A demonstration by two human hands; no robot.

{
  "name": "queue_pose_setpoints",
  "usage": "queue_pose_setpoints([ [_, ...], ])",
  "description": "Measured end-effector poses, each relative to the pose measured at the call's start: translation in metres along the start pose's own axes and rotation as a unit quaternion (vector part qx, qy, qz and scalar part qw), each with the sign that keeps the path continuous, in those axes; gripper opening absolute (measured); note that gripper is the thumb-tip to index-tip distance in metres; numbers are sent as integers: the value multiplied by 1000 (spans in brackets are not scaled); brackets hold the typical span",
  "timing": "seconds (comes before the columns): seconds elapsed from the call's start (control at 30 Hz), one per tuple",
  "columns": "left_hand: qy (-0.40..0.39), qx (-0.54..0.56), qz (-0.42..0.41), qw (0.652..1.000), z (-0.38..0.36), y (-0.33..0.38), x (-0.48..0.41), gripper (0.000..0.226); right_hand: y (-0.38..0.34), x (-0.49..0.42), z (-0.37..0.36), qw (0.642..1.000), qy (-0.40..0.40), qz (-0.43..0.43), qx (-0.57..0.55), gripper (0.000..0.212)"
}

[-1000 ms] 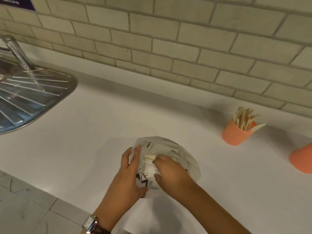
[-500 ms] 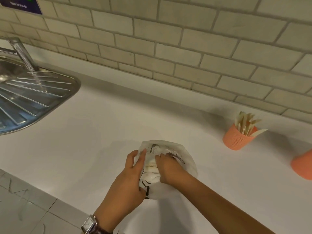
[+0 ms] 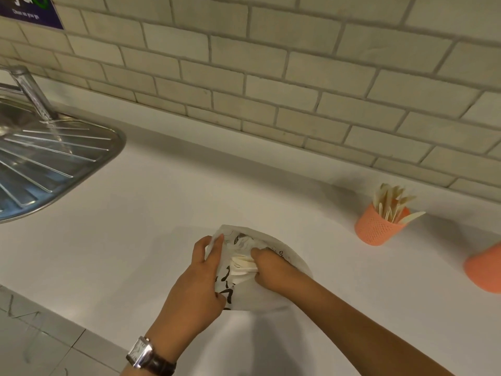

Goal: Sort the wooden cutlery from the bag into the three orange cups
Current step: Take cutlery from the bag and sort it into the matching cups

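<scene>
The bag [image 3: 259, 294] lies on the countertop [image 3: 135, 226] at lower centre. The left hand [image 3: 195, 289] is on its left, and the right hand [image 3: 271, 270] is in its mouth on wooden cutlery [image 3: 241, 263]. At right, a cup [image 3: 375, 229] holds more. A second cup [image 3: 485, 270] sits at the frame's right edge. A sink drainboard [image 3: 40, 164] lies far left.

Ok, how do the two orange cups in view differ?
The orange cup near the wall is fully in view, with wooden cutlery standing in it; the orange cup at the right edge is cut off by the frame, its contents unseen. The near-wall cup shows a perforated side; the edge cup's looks plain, though blurred. Both stand on the white counter.
</scene>
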State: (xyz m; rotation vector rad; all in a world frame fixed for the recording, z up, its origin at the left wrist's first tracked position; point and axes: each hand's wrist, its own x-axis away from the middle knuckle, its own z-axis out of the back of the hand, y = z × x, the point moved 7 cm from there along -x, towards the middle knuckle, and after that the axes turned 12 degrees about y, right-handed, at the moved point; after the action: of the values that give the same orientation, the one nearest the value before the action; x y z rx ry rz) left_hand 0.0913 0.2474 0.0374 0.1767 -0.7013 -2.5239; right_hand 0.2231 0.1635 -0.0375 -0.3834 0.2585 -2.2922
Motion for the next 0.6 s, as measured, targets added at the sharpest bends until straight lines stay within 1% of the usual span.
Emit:
queue_pose_setpoints([
  [0.07,6,-9,5,1000,3,-2,-3,100,5,1,3,999,-23,-18,-35,39],
  [0.13,7,-24,8,1000,5,-6,-5,96,11,2,6,997,-36,-31,-56,38],
  [0.2,6,-36,8,999,6,-7,-7,91,16,0,7,996,-42,-37,-64,22],
  [0.3,21,-21,-1,1000,8,-2,-10,89,18,0,10,994,-53,-50,-80,9],
  [0.37,57,7,12,998,13,3,-16,85,16,1,10,991,-62,-42,-111,18],
  [0.47,124,88,32,988,21,10,-30,66,13,1,10,987,-67,-28,-146,16],
  [0.53,137,126,22,982,21,13,-38,50,12,2,11,986,-62,-29,-151,23],
  [0.6,151,123,-3,981,23,13,-41,40,11,4,13,986,-55,-25,-158,31],
])
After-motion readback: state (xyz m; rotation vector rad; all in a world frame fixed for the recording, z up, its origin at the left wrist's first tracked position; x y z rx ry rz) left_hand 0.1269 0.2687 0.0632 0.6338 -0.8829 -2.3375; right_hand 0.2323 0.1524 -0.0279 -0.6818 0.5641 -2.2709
